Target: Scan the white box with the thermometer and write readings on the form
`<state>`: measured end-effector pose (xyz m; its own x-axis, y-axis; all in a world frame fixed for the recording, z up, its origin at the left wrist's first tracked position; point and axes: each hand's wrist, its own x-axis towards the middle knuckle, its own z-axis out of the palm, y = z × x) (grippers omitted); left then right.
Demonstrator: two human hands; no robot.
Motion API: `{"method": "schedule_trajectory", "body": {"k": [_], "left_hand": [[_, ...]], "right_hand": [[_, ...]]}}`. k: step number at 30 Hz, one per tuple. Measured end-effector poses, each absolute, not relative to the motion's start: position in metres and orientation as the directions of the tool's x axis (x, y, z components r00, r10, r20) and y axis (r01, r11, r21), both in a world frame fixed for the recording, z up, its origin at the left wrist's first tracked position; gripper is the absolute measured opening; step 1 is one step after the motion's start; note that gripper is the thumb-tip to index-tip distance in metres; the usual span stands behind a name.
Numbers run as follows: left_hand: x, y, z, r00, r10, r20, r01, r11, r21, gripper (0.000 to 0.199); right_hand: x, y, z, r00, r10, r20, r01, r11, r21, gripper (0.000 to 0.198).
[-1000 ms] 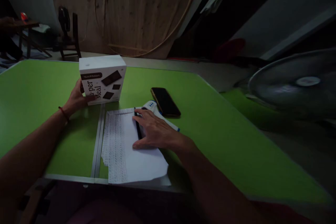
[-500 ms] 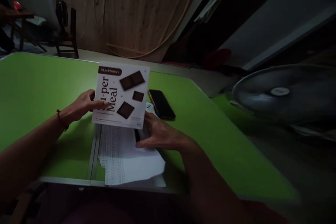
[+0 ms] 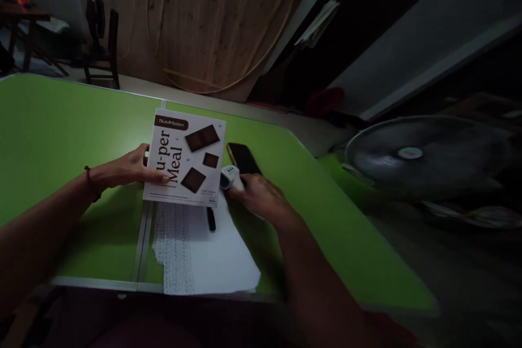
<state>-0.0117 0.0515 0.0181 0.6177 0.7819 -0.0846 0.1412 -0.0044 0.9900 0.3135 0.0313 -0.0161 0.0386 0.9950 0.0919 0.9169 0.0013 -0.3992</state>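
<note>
My left hand [image 3: 136, 167] grips the left side of a white box [image 3: 199, 168], thumb across its front. The box is tilted up, and its face reads "NutriMotion" above pictures of brown squares. Just right of the box, my right hand [image 3: 261, 193] is closed round a white handheld scanner [image 3: 231, 176] with blue marks on its head, which points toward the box. Below the box lie sheets of paper [image 3: 207, 261] with rows of writing on their left part. A black pen [image 3: 211, 219] rests on them, its upper end hidden by the box.
A dark phone [image 3: 243, 159] lies behind the scanner on the green table [image 3: 81, 119]. A metal seam runs down the tabletop. To the right stands a large fan [image 3: 428, 152]. A chair [image 3: 101, 57] and a wooden panel [image 3: 204, 16] are beyond the far edge.
My right hand has lifted the scanner and moved up and right from the papers, uncovering the pen. The box has come slightly lower in view, still in my left hand.
</note>
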Motion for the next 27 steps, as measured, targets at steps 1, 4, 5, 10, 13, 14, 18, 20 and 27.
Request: {"method": "schedule_trajectory", "body": {"k": [1, 4, 5, 10, 13, 14, 18, 20, 27], "left_hand": [[-0.011, 0.051, 0.018, 0.624, 0.778, -0.077, 0.14, -0.015, 0.99, 0.072], [-0.009, 0.05, 0.019, 0.632, 0.772, -0.062, 0.152, -0.045, 0.987, 0.068], [-0.008, 0.049, 0.019, 0.634, 0.772, -0.052, 0.151, -0.057, 0.987, 0.066], [-0.004, 0.048, 0.024, 0.66, 0.751, -0.004, 0.124, -0.104, 0.987, 0.05], [-0.003, 0.047, 0.024, 0.663, 0.748, -0.02, 0.146, -0.103, 0.984, 0.05], [-0.004, 0.047, 0.023, 0.658, 0.752, -0.025, 0.151, -0.1, 0.983, 0.052], [-0.006, 0.047, 0.021, 0.618, 0.786, -0.017, 0.172, -0.114, 0.978, 0.058], [-0.006, 0.046, 0.021, 0.609, 0.793, -0.006, 0.187, -0.137, 0.973, 0.06], [-0.005, 0.046, 0.022, 0.633, 0.774, 0.005, 0.17, -0.146, 0.974, 0.058]], "right_hand": [[0.313, 0.03, -0.012, 0.087, 0.986, 0.141, 0.857, -0.001, -0.516, 0.02], [0.303, 0.019, 0.005, 0.224, 0.934, 0.276, 0.487, 0.138, -0.862, 0.029], [0.296, 0.013, 0.011, 0.228, 0.931, 0.284, 0.308, 0.208, -0.928, 0.031], [0.25, -0.011, 0.027, -0.067, 0.991, 0.115, -0.111, 0.107, -0.988, 0.033], [0.235, -0.015, 0.024, -0.103, 0.992, 0.075, -0.095, 0.065, -0.993, 0.032], [0.233, -0.015, 0.023, -0.095, 0.992, 0.083, -0.086, 0.075, -0.993, 0.033], [0.233, -0.015, 0.021, -0.099, 0.991, 0.089, -0.077, 0.081, -0.994, 0.038], [0.233, -0.016, 0.022, -0.11, 0.992, 0.055, -0.085, 0.046, -0.995, 0.041], [0.228, -0.017, 0.017, -0.041, 0.999, 0.021, -0.13, 0.016, -0.991, 0.043]]}}
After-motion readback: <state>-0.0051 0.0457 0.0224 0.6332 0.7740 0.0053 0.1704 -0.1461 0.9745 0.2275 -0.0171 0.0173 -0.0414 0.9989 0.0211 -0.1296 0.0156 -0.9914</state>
